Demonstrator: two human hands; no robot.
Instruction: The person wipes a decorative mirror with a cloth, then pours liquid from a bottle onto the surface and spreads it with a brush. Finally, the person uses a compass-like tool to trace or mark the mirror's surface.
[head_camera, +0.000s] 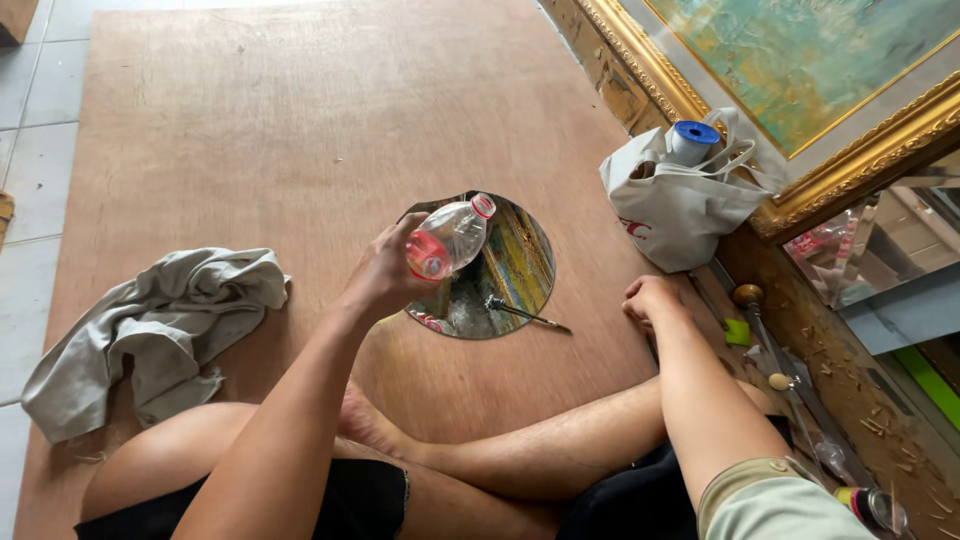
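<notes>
On one plywood board (250, 120), left hand (385, 275) grips one plastic bottle (450, 238).

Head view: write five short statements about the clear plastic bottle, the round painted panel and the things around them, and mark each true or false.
1. The left hand holds the clear plastic bottle tilted over the round painted panel. True.
2. The right hand grips a paintbrush. False: it rests closed on the brown plywood board.
3. A thin metal tool lies on the panel's lower edge. True.
4. The crumpled grey cloth covers the panel. False: it lies apart, at the left.
5. The white tote bag sits by the gold picture frame. True.
</notes>
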